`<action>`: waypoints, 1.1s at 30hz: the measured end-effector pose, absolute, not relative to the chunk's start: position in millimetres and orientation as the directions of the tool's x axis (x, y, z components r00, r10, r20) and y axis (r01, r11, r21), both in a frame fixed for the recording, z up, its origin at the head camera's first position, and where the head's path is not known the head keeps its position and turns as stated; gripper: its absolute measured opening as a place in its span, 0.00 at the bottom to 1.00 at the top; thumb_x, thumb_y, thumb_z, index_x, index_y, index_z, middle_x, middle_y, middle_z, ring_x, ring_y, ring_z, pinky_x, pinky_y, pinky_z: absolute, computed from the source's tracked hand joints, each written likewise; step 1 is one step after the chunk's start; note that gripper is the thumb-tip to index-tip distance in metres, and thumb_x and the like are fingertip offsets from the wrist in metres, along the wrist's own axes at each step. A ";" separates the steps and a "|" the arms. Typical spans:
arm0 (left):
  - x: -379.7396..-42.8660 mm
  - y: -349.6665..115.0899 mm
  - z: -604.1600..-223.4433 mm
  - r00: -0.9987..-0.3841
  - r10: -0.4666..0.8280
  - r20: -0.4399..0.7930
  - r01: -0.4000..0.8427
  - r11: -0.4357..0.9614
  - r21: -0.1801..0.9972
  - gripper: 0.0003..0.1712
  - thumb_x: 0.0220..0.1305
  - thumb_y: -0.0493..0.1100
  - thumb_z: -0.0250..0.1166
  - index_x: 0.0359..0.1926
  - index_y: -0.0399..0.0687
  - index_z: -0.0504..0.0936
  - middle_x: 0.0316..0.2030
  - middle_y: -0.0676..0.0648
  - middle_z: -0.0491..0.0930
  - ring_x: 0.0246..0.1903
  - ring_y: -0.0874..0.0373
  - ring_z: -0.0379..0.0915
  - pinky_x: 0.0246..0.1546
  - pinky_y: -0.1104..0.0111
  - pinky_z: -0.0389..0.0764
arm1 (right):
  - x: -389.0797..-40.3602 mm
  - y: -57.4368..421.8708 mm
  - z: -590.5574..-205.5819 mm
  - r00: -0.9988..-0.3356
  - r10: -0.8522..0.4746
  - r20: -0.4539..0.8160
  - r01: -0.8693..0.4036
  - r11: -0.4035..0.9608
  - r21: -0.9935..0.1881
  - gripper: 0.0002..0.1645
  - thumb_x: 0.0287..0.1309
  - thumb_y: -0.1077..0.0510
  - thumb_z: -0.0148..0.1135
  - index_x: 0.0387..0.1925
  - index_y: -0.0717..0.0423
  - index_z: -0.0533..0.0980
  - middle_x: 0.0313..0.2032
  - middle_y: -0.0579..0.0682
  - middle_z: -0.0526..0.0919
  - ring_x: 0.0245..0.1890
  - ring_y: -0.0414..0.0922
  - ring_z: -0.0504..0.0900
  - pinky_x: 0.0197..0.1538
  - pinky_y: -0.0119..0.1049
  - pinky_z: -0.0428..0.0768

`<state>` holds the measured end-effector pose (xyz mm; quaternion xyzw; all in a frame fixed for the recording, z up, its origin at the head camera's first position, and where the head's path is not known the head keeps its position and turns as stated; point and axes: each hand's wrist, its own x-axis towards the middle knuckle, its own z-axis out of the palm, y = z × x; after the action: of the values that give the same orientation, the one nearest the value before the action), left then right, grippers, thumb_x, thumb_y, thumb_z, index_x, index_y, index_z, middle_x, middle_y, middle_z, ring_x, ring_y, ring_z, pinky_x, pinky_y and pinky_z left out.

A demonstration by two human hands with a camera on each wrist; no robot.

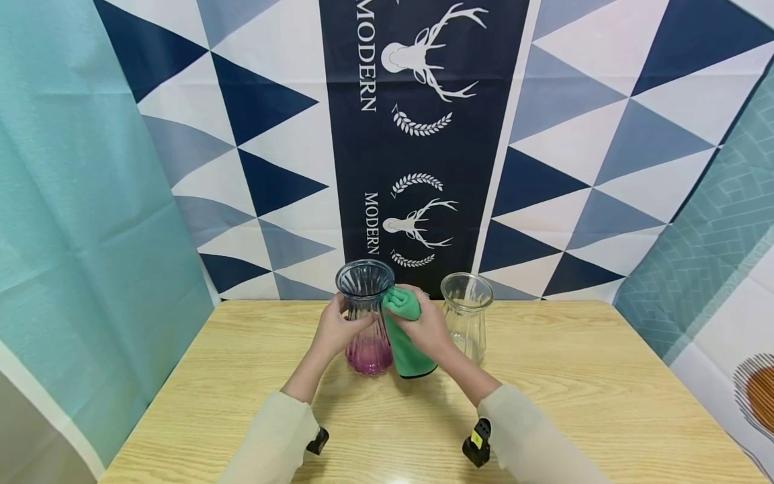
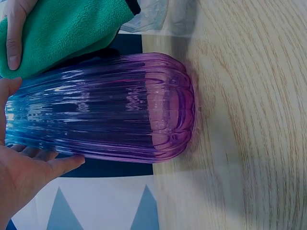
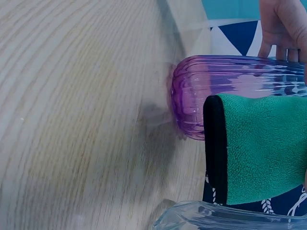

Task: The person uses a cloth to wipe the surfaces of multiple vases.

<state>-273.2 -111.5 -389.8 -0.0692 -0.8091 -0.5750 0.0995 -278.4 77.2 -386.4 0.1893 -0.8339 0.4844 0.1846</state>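
Note:
A ribbed glass vase (image 1: pixel 369 355), blue at its flared rim and fading to pink-purple at the base, stands upright on the table. My left hand (image 1: pixel 340 328) grips it round the narrow part below the rim, thumb across the near side. A folded green cloth (image 1: pixel 412 355) with a black edge hangs from my right hand (image 1: pixel 429 329), whose fingers hold its bunched top right at the vase's rim. In the left wrist view the cloth (image 2: pixel 72 36) lies along the vase's side (image 2: pixel 110 108). Part of my right hand is hidden there.
A second vase (image 1: pixel 468 326), of clear glass, stands just right of the cloth, partly behind my right hand. The light wood table (image 1: pixel 242 403) ends at a patterned cloth backdrop (image 1: pixel 284 175). A teal curtain (image 1: pixel 91 202) hangs along the left side.

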 end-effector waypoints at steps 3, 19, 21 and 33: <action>-273.7 -111.3 -389.9 -0.970 -0.002 0.243 0.229 0.335 0.914 0.41 0.48 0.48 0.73 0.61 0.41 0.66 0.61 0.36 0.69 0.64 0.42 0.63 0.63 0.50 0.67 | -279.1 77.1 -386.0 -0.861 -0.140 0.488 -0.491 0.475 -0.730 0.30 0.49 0.58 0.70 0.56 0.52 0.72 0.48 0.56 0.82 0.47 0.52 0.80 0.49 0.49 0.79; -273.5 -110.9 -389.8 -0.968 0.007 0.252 0.239 0.344 0.908 0.40 0.48 0.49 0.72 0.61 0.40 0.67 0.60 0.36 0.70 0.63 0.42 0.64 0.64 0.50 0.66 | -275.5 86.4 -409.7 -0.910 -0.190 0.368 -0.406 0.582 -0.704 0.28 0.47 0.56 0.71 0.52 0.52 0.75 0.44 0.54 0.84 0.43 0.52 0.82 0.47 0.47 0.80; -273.8 -110.8 -390.3 -0.966 0.010 0.258 0.245 0.344 0.907 0.39 0.49 0.48 0.72 0.60 0.39 0.67 0.59 0.36 0.71 0.62 0.41 0.65 0.63 0.49 0.66 | -274.9 87.7 -415.2 -0.915 -0.186 0.358 -0.394 0.602 -0.695 0.28 0.46 0.56 0.72 0.51 0.52 0.75 0.43 0.55 0.84 0.43 0.53 0.82 0.47 0.48 0.80; -273.4 -108.7 -389.7 -0.972 0.001 0.233 0.217 0.364 0.906 0.41 0.49 0.49 0.71 0.61 0.38 0.65 0.60 0.35 0.70 0.62 0.42 0.64 0.63 0.51 0.67 | -274.4 89.4 -434.2 -0.935 -0.232 0.268 -0.350 0.724 -0.594 0.25 0.45 0.57 0.70 0.48 0.57 0.75 0.35 0.54 0.84 0.33 0.48 0.82 0.39 0.43 0.81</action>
<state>-273.4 -108.7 -389.7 -0.0667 -0.8201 -0.5601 0.0965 -274.4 89.4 -434.2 0.1573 -0.9244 0.3363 0.0879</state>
